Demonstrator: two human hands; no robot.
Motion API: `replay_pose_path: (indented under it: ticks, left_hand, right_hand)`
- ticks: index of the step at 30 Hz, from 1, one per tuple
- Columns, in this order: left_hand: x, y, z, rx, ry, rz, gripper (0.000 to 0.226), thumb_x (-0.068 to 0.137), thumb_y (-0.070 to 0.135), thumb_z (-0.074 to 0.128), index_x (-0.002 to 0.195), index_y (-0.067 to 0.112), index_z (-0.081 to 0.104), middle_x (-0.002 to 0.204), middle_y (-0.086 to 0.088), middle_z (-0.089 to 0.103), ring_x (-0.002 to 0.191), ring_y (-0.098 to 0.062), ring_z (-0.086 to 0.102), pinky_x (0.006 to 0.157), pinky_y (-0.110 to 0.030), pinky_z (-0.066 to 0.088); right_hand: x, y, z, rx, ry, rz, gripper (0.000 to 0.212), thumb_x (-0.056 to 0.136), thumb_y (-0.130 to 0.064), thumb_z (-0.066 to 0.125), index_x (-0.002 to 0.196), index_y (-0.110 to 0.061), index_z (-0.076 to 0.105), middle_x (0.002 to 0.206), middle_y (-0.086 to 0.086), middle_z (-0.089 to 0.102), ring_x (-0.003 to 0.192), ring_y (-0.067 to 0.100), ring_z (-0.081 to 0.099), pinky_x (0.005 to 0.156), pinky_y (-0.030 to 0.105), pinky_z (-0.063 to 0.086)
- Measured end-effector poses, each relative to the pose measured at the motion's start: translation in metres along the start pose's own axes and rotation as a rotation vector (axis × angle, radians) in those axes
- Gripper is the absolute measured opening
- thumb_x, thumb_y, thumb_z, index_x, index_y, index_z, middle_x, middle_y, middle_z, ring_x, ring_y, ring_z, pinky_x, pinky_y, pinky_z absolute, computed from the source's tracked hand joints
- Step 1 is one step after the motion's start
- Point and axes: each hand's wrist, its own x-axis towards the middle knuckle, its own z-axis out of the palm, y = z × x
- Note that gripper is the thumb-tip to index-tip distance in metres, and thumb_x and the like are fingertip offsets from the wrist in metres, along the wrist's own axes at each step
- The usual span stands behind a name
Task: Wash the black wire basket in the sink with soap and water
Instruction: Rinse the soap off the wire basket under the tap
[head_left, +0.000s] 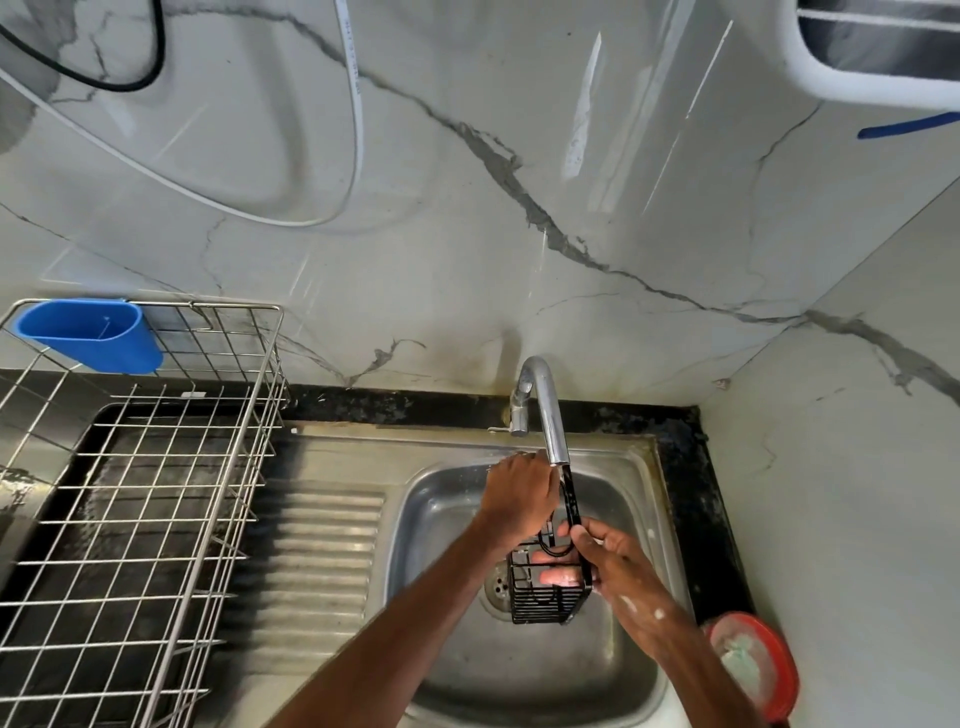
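The black wire basket (545, 597) hangs over the steel sink (628, 499), above the drain, with its long black back plate rising to the tap's spout (550, 415). My right hand (618, 566) grips the basket from the right, its fingers showing through the wires, with soap flecks on the wrist. My left hand (519, 493) is curled around the upper part of the back plate just below the spout. Whether water is running I cannot tell.
A steel wire dish rack (140, 493) with a blue plastic cup (93, 335) fills the counter at left, beside the ribbed drainboard (322, 545). A red soap dish (753, 665) sits on the black counter at the sink's right. Marble wall tiles stand behind.
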Motion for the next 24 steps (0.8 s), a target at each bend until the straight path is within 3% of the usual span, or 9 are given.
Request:
replay_pose_path:
  ticks: [1, 3, 5, 7, 11, 16, 19, 22, 24]
  left_hand:
    - [-0.003, 0.000, 0.005, 0.031, 0.009, 0.056, 0.031, 0.109, 0.021, 0.044, 0.119, 0.000, 0.065, 0.113, -0.018, 0.069, 0.113, -0.030, 0.065, 0.112, -0.050, 0.045]
    - [-0.014, -0.003, 0.015, 0.041, 0.020, 0.186, 0.042, 0.105, 0.017, 0.051, 0.144, 0.001, 0.051, 0.142, -0.021, 0.060, 0.140, -0.032, 0.050, 0.128, -0.050, 0.023]
    - [-0.027, -0.010, 0.017, 0.013, 0.036, 0.313, 0.057, 0.107, 0.018, 0.047, 0.160, 0.004, 0.029, 0.162, -0.018, 0.038, 0.154, -0.031, 0.030, 0.128, -0.041, 0.007]
    - [-0.036, -0.016, 0.014, 0.023, 0.003, 0.411, 0.057, 0.109, 0.022, 0.036, 0.162, 0.008, 0.022, 0.169, -0.013, 0.023, 0.158, -0.024, 0.018, 0.129, -0.037, 0.008]
    - [-0.044, -0.023, 0.008, 0.026, -0.071, 0.485, 0.061, 0.106, 0.031, 0.025, 0.162, 0.010, 0.024, 0.170, -0.008, 0.022, 0.158, -0.016, 0.018, 0.129, -0.032, 0.012]
    - [-0.026, -0.037, -0.006, 0.044, -0.182, 0.458, 0.056, 0.113, 0.027, 0.034, 0.165, 0.016, 0.016, 0.172, -0.004, 0.016, 0.159, -0.016, 0.010, 0.130, -0.036, 0.013]
    - [-0.010, -0.039, -0.013, 0.121, -0.303, 0.290, 0.056, 0.114, 0.036, 0.024, 0.166, 0.018, 0.014, 0.173, -0.007, 0.012, 0.159, -0.021, 0.010, 0.126, -0.040, 0.013]
    - [0.009, -0.036, -0.018, 0.071, -0.371, 0.151, 0.056, 0.113, 0.036, 0.022, 0.152, 0.000, 0.040, 0.157, -0.020, 0.042, 0.151, -0.030, 0.034, 0.125, -0.050, 0.028]
    - [0.020, -0.032, -0.018, 0.024, -0.427, 0.027, 0.049, 0.113, 0.031, 0.031, 0.142, -0.005, 0.047, 0.140, -0.022, 0.052, 0.133, -0.034, 0.051, 0.113, -0.044, 0.042]
  right_hand:
    - [0.002, 0.000, 0.000, 0.012, 0.005, 0.011, 0.029, 0.105, -0.024, 0.049, 0.117, -0.003, 0.065, 0.108, 0.023, 0.074, 0.102, 0.042, 0.071, 0.098, 0.052, 0.052]
    - [0.007, -0.003, -0.002, 0.061, 0.027, 0.036, 0.030, 0.107, -0.018, 0.044, 0.120, -0.002, 0.066, 0.108, 0.025, 0.073, 0.100, 0.042, 0.072, 0.099, 0.052, 0.051]
    - [0.012, -0.008, -0.006, 0.135, 0.050, 0.038, 0.031, 0.107, -0.014, 0.042, 0.120, 0.001, 0.066, 0.109, 0.027, 0.072, 0.099, 0.042, 0.072, 0.095, 0.051, 0.053]
    - [0.017, -0.014, -0.009, 0.193, 0.044, 0.033, 0.032, 0.106, -0.010, 0.040, 0.120, 0.001, 0.067, 0.107, 0.027, 0.072, 0.092, 0.037, 0.072, 0.087, 0.045, 0.056]
    - [0.028, -0.029, -0.002, 0.254, -0.015, 0.063, 0.035, 0.103, -0.002, 0.032, 0.113, 0.007, 0.064, 0.078, 0.019, 0.065, 0.061, 0.023, 0.059, 0.059, 0.031, 0.052]
    - [0.037, -0.037, 0.001, 0.352, -0.085, 0.066, 0.039, 0.096, -0.011, 0.036, 0.116, 0.015, 0.057, 0.081, 0.021, 0.061, 0.063, 0.025, 0.056, 0.060, 0.034, 0.053]
    - [0.040, -0.038, 0.002, 0.392, -0.103, 0.094, 0.042, 0.098, -0.008, 0.035, 0.117, 0.021, 0.059, 0.089, 0.026, 0.067, 0.066, 0.029, 0.064, 0.065, 0.036, 0.058]
    - [0.037, -0.041, 0.008, 0.381, -0.145, 0.135, 0.040, 0.099, -0.004, 0.033, 0.106, 0.018, 0.066, 0.089, 0.027, 0.070, 0.062, 0.026, 0.064, 0.064, 0.033, 0.057]
    - [0.034, -0.042, 0.011, 0.354, -0.172, 0.143, 0.039, 0.098, -0.003, 0.034, 0.107, 0.018, 0.065, 0.093, 0.030, 0.071, 0.061, 0.024, 0.062, 0.063, 0.031, 0.056]
